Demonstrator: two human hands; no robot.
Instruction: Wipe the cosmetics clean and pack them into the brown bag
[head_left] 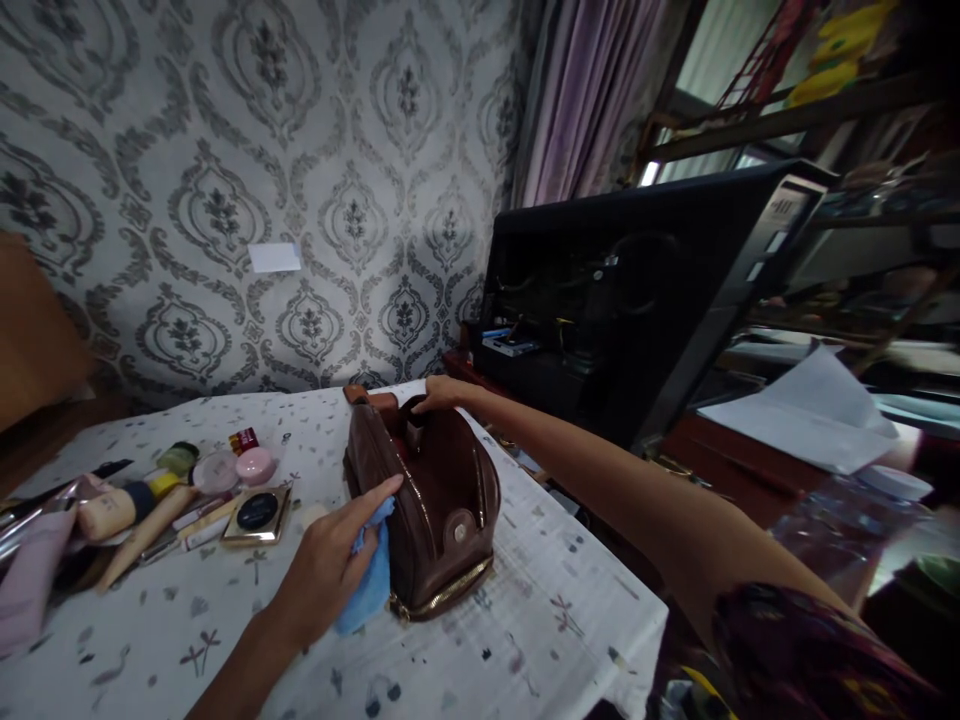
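Left hand (330, 570) presses a blue cloth (367, 585) against the brown leather bag (442, 500)'s near-left side; right hand (439, 395) grips its far top. Wiping looks underway, remaining sides seemingly untouched.

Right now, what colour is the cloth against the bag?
Blue cloth, pressed on the brown bag; head view.
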